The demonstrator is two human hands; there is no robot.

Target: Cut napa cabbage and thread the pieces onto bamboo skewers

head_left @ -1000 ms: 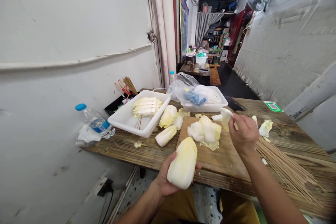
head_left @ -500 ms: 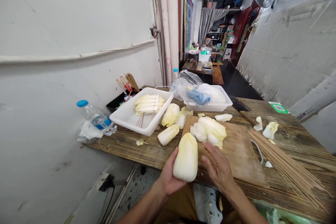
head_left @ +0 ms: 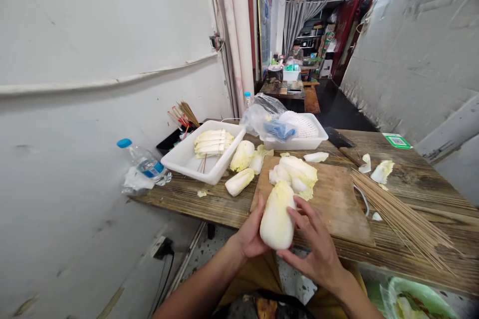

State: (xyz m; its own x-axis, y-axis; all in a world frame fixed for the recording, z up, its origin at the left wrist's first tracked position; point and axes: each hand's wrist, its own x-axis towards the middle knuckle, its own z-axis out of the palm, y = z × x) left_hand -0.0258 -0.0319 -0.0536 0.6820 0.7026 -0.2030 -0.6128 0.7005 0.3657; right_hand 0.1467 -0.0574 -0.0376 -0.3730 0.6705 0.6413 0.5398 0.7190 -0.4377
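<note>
My left hand [head_left: 250,234] grips a small pale-yellow napa cabbage [head_left: 277,217] from the left, holding it over the near edge of the wooden cutting board [head_left: 333,204]. My right hand [head_left: 315,244] has its fingers curled against the cabbage's right side. A pile of loose cabbage leaves [head_left: 295,174] lies on the board just beyond. Other cabbage pieces [head_left: 243,167] rest on the wooden table [head_left: 194,199] to the left of the board.
A white tray [head_left: 183,164] holds skewered cabbage leaves [head_left: 212,142]. A second white tray [head_left: 299,143] with a plastic bag stands behind the board. Bamboo skewers [head_left: 400,217] lie at right. A water bottle [head_left: 147,164] lies at the table's left end. A cleaver [head_left: 339,142] rests at the back.
My right hand let go of a leaf at the far side of the board, came back and now touches the cabbage. The cabbage shifted slightly right and toward me.
</note>
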